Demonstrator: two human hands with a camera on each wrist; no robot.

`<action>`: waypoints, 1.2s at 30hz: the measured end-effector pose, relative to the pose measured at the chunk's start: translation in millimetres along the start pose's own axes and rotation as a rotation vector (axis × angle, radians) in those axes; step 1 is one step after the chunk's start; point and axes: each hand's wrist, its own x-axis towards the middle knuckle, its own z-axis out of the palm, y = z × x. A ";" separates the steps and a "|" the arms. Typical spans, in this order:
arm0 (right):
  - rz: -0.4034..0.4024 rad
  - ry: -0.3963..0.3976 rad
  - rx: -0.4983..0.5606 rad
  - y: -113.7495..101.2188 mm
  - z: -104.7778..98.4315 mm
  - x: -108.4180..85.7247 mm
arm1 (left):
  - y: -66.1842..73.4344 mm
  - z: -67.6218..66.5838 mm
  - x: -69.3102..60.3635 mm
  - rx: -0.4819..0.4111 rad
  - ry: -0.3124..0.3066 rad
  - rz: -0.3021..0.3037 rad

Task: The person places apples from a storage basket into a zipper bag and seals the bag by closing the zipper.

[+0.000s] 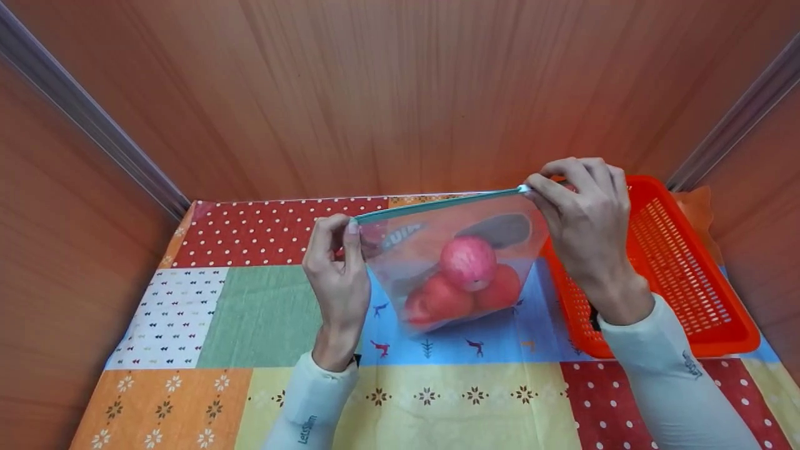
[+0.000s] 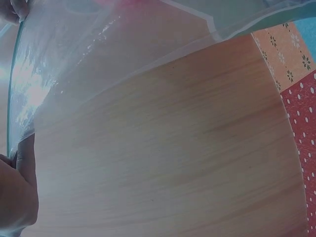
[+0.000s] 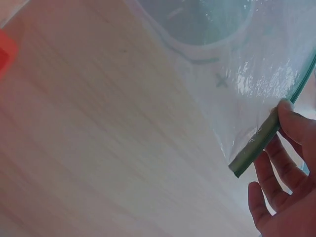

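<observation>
A clear zip-top bag [image 1: 400, 250] with a green strip along its top hangs between both hands, over the blue patch of the cloth. Inside it lie several round red fruits [image 1: 469, 262]; the uppermost, pinkish and streaked, looks like an apple. My left hand [image 1: 337, 269] pinches the bag's left top corner between thumb and fingers. Higher up, my right hand [image 1: 587, 219] pinches the green strip [image 3: 254, 148] near its right end, so the bag's top edge slopes up to the right. The mouth looks drawn into a taut line; whether it is sealed I cannot tell.
An orange-red plastic basket [image 1: 681, 275] with slotted walls stands at the right, partly behind my right forearm. A patchwork cloth [image 1: 262, 312] covers the table. Wood-grain panels [image 1: 400, 94] rise at the back and on both sides.
</observation>
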 end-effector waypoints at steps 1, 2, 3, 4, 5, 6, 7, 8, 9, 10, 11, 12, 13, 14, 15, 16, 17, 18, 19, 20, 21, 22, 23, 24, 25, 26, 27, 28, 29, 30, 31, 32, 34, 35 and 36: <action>0.008 0.009 0.012 0.5 -0.3 -0.2 | -0.3 -0.5 0.1 0.001 -0.004 -0.004; 0.010 0.011 0.012 1.2 -0.6 -0.6 | -0.4 -1.0 0.2 0.002 -0.008 -0.008; 0.012 0.012 0.013 2.0 -1.1 -1.0 | -0.6 -1.4 0.3 0.003 -0.010 -0.011; 0.013 0.012 0.012 2.8 -1.6 -1.2 | -0.8 -1.7 0.4 0.005 -0.011 -0.013; 0.012 0.011 0.007 3.4 -2.4 -1.5 | -0.9 -1.8 0.4 0.006 -0.011 -0.014; 0.013 0.005 0.003 4.4 -2.9 -1.9 | -1.2 -1.8 0.4 0.007 -0.009 -0.014; 0.011 0.000 -0.007 5.3 -3.6 -2.4 | -1.4 -1.7 0.3 0.008 -0.007 -0.014; 0.014 0.001 -0.008 6.0 -4.1 -2.7 | -1.7 -1.7 0.3 0.009 -0.005 -0.013; 0.021 0.006 -0.001 6.6 -4.7 -2.8 | -1.8 -1.6 0.2 0.010 -0.002 -0.011; 0.028 0.012 0.006 7.1 -5.3 -2.9 | -2.0 -1.6 0.2 0.009 -0.001 -0.011; 0.037 0.018 0.014 7.7 -5.7 -3.1 | -2.0 -1.7 0.3 0.008 -0.001 -0.011; 0.040 0.019 0.014 8.7 -6.2 -3.4 | -2.2 -1.9 0.5 0.009 -0.001 -0.010; 0.043 0.021 0.013 9.6 -6.9 -3.8 | -2.1 -2.0 0.6 0.009 -0.002 -0.009; 0.053 0.025 0.020 10.3 -7.6 -4.0 | -2.2 -2.2 0.9 0.008 -0.004 -0.008; 0.054 0.020 0.015 11.5 -8.5 -4.4 | -2.4 -2.3 1.1 0.007 -0.005 -0.007; 0.054 0.012 0.007 12.8 -9.3 -4.8 | -2.6 -2.5 1.4 0.006 -0.006 -0.005; 0.054 0.005 -0.001 14.0 -10.2 -5.2 | -2.8 -2.5 1.6 0.006 -0.005 -0.002; 0.052 -0.003 -0.012 15.4 -11.3 -5.5 | -2.9 -2.4 1.7 0.008 -0.003 0.001; 0.057 -0.006 -0.014 16.5 -12.1 -5.9 | -3.1 -2.3 1.8 0.009 -0.002 0.003; 0.058 -0.010 -0.019 17.7 -13.1 -6.3 | -3.4 -2.3 1.9 0.010 -0.001 0.005; 0.059 -0.014 -0.023 18.9 -14.0 -6.7 | -3.7 -2.2 1.9 0.012 0.003 0.005; 0.067 -0.011 -0.020 20.1 -14.6 -7.1 | -3.8 -2.3 2.0 0.012 0.004 0.004; 0.071 -0.011 -0.024 21.1 -15.6 -7.6 | -3.9 -2.4 1.9 0.014 0.005 0.001; 0.078 -0.011 -0.022 22.1 -16.5 -8.0 | -4.0 -2.5 1.8 0.015 0.006 -0.001; 0.086 -0.010 -0.020 23.1 -17.4 -8.6 | -4.1 -2.7 1.7 0.015 0.006 -0.004; 0.091 -0.012 -0.021 23.9 -18.5 -9.1 | -4.3 -3.0 1.6 0.014 0.006 -0.006; 0.095 -0.014 -0.021 24.7 -19.5 -9.6 | -4.4 -3.3 1.5 0.013 0.006 -0.008; 0.096 -0.019 -0.025 25.4 -20.6 -10.2 | -4.4 -3.5 1.5 0.013 0.004 -0.009; 0.090 -0.027 -0.037 25.9 -21.9 -10.6 | -4.5 -3.8 1.4 0.012 0.001 -0.009; 0.093 -0.025 -0.034 26.0 -22.7 -11.0 | -4.6 -4.1 1.5 0.011 -0.003 -0.010; 0.092 -0.027 -0.038 26.1 -23.6 -11.5 | -4.7 -4.4 1.5 0.010 -0.007 -0.010; 0.092 -0.028 -0.039 25.9 -24.5 -11.9 | -4.8 -4.7 1.5 0.010 -0.010 -0.011; 0.101 -0.024 -0.035 24.8 -26.2 -12.8 | -4.7 -5.4 1.2 0.008 -0.020 -0.015; 0.108 -0.022 -0.032 23.9 -27.3 -13.5 | -4.7 -6.0 0.9 0.004 -0.025 -0.016; 0.118 -0.020 -0.025 23.0 -28.6 -14.5 | -4.7 -6.6 0.3 -0.001 -0.030 -0.018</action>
